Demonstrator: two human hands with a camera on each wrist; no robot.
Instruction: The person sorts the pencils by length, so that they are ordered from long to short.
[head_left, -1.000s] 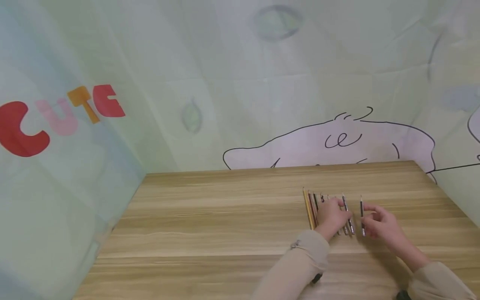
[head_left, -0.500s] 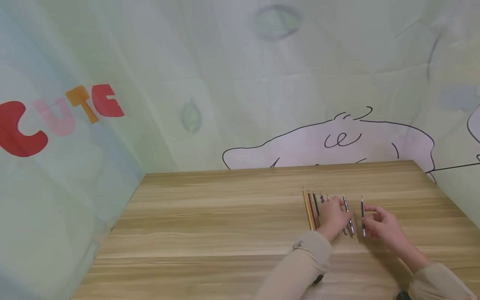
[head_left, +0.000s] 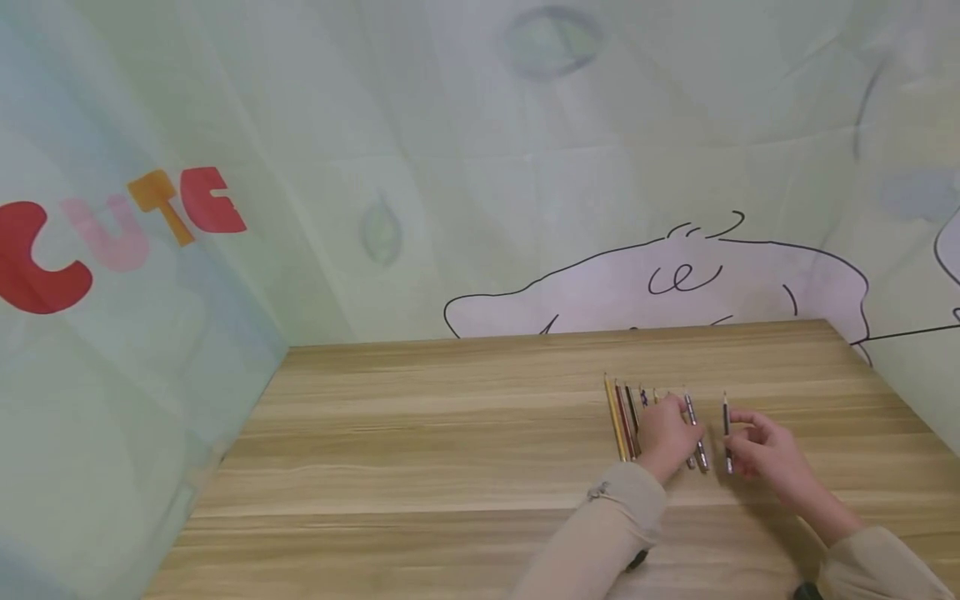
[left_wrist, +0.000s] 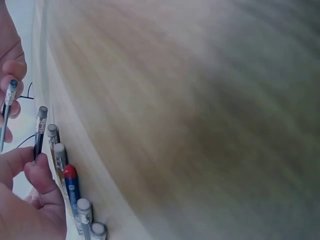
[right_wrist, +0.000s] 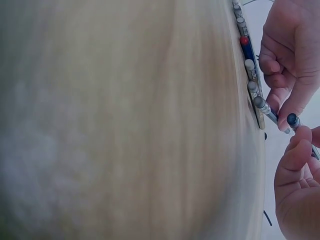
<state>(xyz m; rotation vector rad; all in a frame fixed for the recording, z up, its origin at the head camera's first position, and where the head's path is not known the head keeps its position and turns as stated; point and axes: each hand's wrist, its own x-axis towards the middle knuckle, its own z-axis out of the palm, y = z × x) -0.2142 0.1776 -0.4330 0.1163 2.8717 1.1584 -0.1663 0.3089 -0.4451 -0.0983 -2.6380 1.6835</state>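
Observation:
My left hand [head_left: 667, 429] reaches over a row of pencils. Its thumb and a finger pinch the silvery-dark pencil [left_wrist: 40, 131] at the row's right end. Just to the right, my right hand [head_left: 765, 450] holds a dark pencil [head_left: 727, 417] between thumb and fingers, its point away from me and a metal band at the near end. A small gap parts the two held pencils. Yellow [head_left: 615, 417], dark red [head_left: 623, 412] and black pencils line the row's left side. In the left wrist view a blue one with a red end [left_wrist: 72, 186] shows; my left hand hides several others in the head view.
The wood-grain table [head_left: 420, 450] reaches back to a printed cloth wall [head_left: 450, 167] with a line drawing. Coloured letters [head_left: 213, 200] mark the left cloth. Beige sleeves [head_left: 607, 525] cover both forearms.
The pencil in my right hand has shifted very slightly to the right. My left hand keeps its place and its pinch, and the row looks the same.

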